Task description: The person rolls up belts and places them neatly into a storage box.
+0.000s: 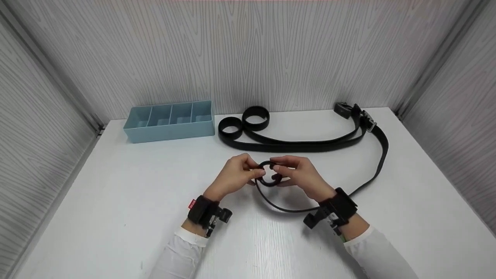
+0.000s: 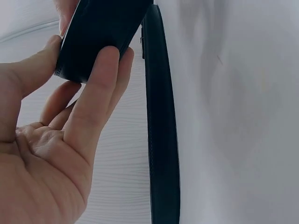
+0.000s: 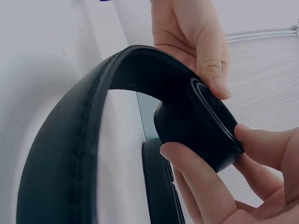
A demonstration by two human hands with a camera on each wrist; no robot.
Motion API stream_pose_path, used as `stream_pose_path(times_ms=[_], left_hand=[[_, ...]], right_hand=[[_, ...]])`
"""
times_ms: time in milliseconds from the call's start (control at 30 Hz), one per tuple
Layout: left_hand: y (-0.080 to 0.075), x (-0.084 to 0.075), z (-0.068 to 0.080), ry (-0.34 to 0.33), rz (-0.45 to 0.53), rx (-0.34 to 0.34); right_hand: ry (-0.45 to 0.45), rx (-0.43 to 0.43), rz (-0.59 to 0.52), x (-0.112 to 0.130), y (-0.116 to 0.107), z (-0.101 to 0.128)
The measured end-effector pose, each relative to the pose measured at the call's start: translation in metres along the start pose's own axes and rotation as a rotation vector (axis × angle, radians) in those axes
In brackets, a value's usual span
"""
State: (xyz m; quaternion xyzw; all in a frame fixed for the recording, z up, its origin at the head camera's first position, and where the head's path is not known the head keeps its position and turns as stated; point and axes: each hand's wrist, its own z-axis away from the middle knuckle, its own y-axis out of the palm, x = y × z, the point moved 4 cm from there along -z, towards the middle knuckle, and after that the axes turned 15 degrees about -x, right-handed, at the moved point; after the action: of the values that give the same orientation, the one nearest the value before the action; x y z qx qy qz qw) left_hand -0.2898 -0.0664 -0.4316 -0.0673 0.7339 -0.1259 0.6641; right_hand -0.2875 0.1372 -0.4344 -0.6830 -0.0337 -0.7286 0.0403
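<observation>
A black belt (image 1: pixel 381 155) runs from its buckle (image 1: pixel 368 124) at the back right, down the right side and round to a small rolled coil (image 1: pixel 270 174) at the table's middle. My left hand (image 1: pixel 236 175) pinches the coil (image 2: pixel 100 35) from the left with thumb and fingers. From the right, my right hand (image 1: pixel 300 174) grips the same coil (image 3: pixel 198 126); its loose tail (image 3: pixel 70 154) curves away. Two more black belts (image 1: pixel 294 144) lie behind, their ends rolled into rings (image 1: pixel 255 117).
A light blue tray (image 1: pixel 170 122) with several compartments stands at the back left against the wall. Grey panelled walls close in the white table (image 1: pixel 116 201) on three sides.
</observation>
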Motion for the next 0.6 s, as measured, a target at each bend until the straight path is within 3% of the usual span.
stream_pose_path(times_ms=[167, 400, 467, 600], left_hand=[[-0.0010, -0.0036, 0.0006, 0.032, -0.011, 0.019], [-0.0001, -0.0056, 0.0048, 0.064, -0.068, 0.116], [0.0004, -0.0051, 0.0047, 0.062, -0.073, 0.118], [0.0008, -0.0037, 0.0031, 0.041, -0.056, 0.075]], right_hand=[[0.007, 0.031, 0.038, 0.0007, 0.0002, 0.0001], [-0.055, 0.085, 0.260, 0.0020, -0.0004, 0.0034], [-0.059, 0.088, 0.263, 0.0025, 0.0001, 0.0039], [-0.029, 0.057, 0.164, 0.0015, 0.0007, 0.0028]])
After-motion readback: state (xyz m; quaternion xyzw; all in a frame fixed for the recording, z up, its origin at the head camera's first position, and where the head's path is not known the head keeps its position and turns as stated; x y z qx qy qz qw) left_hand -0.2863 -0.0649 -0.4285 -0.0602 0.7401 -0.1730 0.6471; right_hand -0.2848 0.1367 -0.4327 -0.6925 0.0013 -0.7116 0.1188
